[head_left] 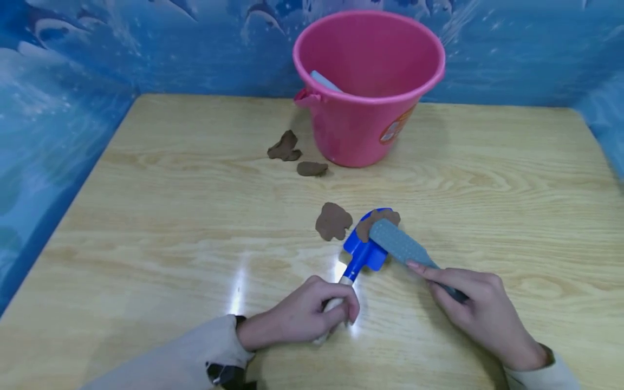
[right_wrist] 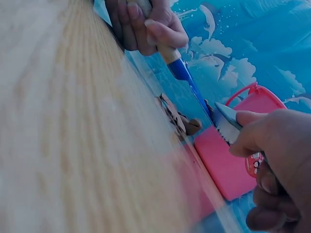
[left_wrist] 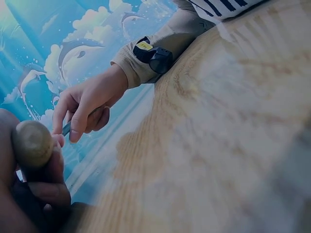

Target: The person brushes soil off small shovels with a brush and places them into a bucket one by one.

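Note:
My left hand [head_left: 312,310] grips the pale wooden handle of a small blue shovel [head_left: 359,260], its blade slightly above the table. On the blade lies a flat brown clay-like piece [head_left: 363,229]. In the left wrist view the rounded end of the wooden handle [left_wrist: 33,144] sticks out of the fist. My right hand [head_left: 480,306] holds a grey-blue brush [head_left: 402,244], index finger stretched along its back. The brush head covers part of the brown piece; pale bristles [right_wrist: 227,132] show beneath it in the right wrist view.
A flat brown piece [head_left: 333,221] lies left of the shovel on the wooden table [head_left: 170,216]. Farther back are more brown pieces [head_left: 285,147], near a pink bucket [head_left: 351,132] with a light-blue item [head_left: 324,81] inside. Blue dolphin-print walls [head_left: 209,59] border the table.

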A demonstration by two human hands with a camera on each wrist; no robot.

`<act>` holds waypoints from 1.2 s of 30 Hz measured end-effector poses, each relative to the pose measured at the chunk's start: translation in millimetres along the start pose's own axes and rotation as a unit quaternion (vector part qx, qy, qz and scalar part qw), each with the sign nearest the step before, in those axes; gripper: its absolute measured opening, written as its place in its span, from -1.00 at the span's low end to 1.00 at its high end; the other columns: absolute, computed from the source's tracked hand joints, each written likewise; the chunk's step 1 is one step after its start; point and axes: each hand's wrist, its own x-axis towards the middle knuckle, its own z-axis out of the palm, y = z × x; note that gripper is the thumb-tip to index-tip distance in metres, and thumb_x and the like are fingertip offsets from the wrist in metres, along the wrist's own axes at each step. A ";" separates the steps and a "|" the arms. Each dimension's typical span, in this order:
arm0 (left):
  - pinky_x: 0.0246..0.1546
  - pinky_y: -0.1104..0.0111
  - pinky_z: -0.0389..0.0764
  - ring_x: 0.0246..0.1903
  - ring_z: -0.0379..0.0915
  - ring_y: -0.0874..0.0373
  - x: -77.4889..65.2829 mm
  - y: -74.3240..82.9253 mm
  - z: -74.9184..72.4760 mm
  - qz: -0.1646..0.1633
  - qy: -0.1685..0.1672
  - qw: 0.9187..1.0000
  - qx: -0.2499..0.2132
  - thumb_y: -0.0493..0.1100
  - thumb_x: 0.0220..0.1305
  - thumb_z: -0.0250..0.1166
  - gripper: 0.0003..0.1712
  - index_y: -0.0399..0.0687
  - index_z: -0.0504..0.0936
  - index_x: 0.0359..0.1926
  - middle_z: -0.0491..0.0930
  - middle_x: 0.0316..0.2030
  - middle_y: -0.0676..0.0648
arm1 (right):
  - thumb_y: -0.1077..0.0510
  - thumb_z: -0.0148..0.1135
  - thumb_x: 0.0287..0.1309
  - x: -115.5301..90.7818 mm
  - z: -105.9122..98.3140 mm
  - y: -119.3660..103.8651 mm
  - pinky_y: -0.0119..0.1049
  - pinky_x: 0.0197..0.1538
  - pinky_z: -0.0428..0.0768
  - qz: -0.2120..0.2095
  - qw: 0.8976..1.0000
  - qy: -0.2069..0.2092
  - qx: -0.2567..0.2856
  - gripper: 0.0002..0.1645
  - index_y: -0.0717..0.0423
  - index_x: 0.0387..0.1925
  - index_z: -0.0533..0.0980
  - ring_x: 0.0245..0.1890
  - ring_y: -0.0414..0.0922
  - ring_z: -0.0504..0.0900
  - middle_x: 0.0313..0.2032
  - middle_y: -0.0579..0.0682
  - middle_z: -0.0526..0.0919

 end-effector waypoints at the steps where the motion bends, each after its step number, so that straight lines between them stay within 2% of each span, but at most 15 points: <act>1: -0.81 0.57 0.37 -0.74 0.24 0.58 -0.4 0.1 -0.1 -0.002 -0.003 1.000 -0.003 -0.46 0.19 0.07 -0.78 -0.14 0.58 -0.44 0.50 -0.71 -0.02 | 0.04 0.03 0.37 -0.6 0.0 1.1 -0.71 -0.05 0.51 0.007 1.000 0.008 -0.005 -0.57 0.28 -0.27 0.68 -0.08 -0.46 0.60 -0.16 -0.05 0.73; 6: -0.81 0.60 0.31 -0.74 0.22 0.58 -1.0 1.2 -1.0 -0.006 -0.011 1.000 -0.010 -0.48 0.17 0.03 -0.74 -0.14 0.59 -0.46 0.50 -0.70 -0.04 | 0.04 0.03 0.36 -1.4 0.4 2.8 -0.73 -0.17 0.52 0.028 0.999 0.025 -0.030 -0.58 0.27 -0.27 0.69 -0.15 -0.47 0.61 -0.16 -0.06 0.73; 8: -0.80 0.61 0.30 -0.73 0.23 0.57 -0.8 1.5 -1.1 -0.005 -0.012 1.000 -0.011 -0.49 0.16 0.02 -0.73 -0.14 0.59 -0.47 0.50 -0.69 -0.04 | 0.06 0.05 0.34 -1.1 -0.4 2.1 -0.72 -0.16 0.54 0.042 0.998 0.033 -0.046 -0.62 0.24 -0.26 0.69 -0.15 -0.45 0.62 -0.17 -0.08 0.72; 13: -0.80 0.60 0.30 -0.72 0.21 0.59 -0.6 1.7 -0.2 0.000 -0.014 1.000 0.007 -0.49 0.12 0.05 -0.74 -0.14 0.59 -0.48 0.52 -0.67 -0.01 | 0.22 0.15 0.19 -0.1 -4.2 0.9 -0.73 -0.46 0.44 0.074 0.993 0.055 -0.072 -0.76 0.23 -0.24 0.69 -0.46 -0.47 0.57 -0.18 -0.08 0.71; 16: -0.81 0.61 0.29 -0.73 0.20 0.60 -0.1 1.7 0.3 0.001 -0.014 1.000 0.010 -0.49 0.11 0.05 -0.74 -0.14 0.60 -0.48 0.53 -0.66 -0.01 | 0.28 0.17 0.11 -0.3 -5.9 1.2 -0.68 -0.59 0.35 0.083 0.992 0.059 -0.080 -0.76 0.22 -0.21 0.68 -0.57 -0.44 0.46 -0.21 -0.02 0.71; 20: -0.80 0.61 0.27 -0.74 0.19 0.59 0.4 2.3 0.2 -0.004 -0.016 1.000 0.002 -0.48 0.11 0.05 -0.75 -0.16 0.61 -0.48 0.55 -0.64 -0.03 | 0.25 0.20 0.15 -1.0 -5.7 1.9 -0.76 -0.28 0.51 0.088 0.990 0.073 -0.082 -0.78 0.25 -0.22 0.68 -0.31 -0.46 0.65 -0.18 -0.03 0.70; 23: -0.80 0.61 0.26 -0.74 0.18 0.58 0.2 2.4 0.4 -0.004 -0.017 1.000 0.001 -0.48 0.11 0.06 -0.76 -0.17 0.61 -0.48 0.53 -0.66 -0.03 | 0.23 0.21 0.19 -0.6 -5.2 1.8 -0.71 -0.02 0.48 0.087 0.989 0.085 -0.078 -0.78 0.30 -0.26 0.68 -0.06 -0.47 0.58 -0.14 -0.07 0.70; 27: -0.81 0.61 0.28 -0.74 0.16 0.60 0.2 1.6 0.7 0.009 -0.018 1.000 0.022 -0.48 0.10 0.08 -0.76 -0.15 0.60 -0.48 0.51 -0.68 0.00 | 0.26 0.22 0.15 -0.3 -5.2 1.3 -0.72 -0.02 0.48 0.091 0.989 0.090 -0.077 -0.80 0.33 -0.28 0.68 -0.06 -0.47 0.58 -0.13 -0.08 0.69; 36: -0.69 0.70 0.26 -0.68 0.09 0.63 -0.3 0.4 -1.0 0.049 -0.047 0.995 0.070 -0.46 0.12 0.12 -0.77 -0.10 0.62 -0.49 0.55 -0.64 0.06 | 0.25 0.21 0.15 -1.8 -6.0 3.9 -0.76 -0.12 0.49 0.096 0.987 0.093 -0.090 -0.78 0.28 -0.22 0.68 -0.14 -0.53 0.59 -0.14 -0.10 0.69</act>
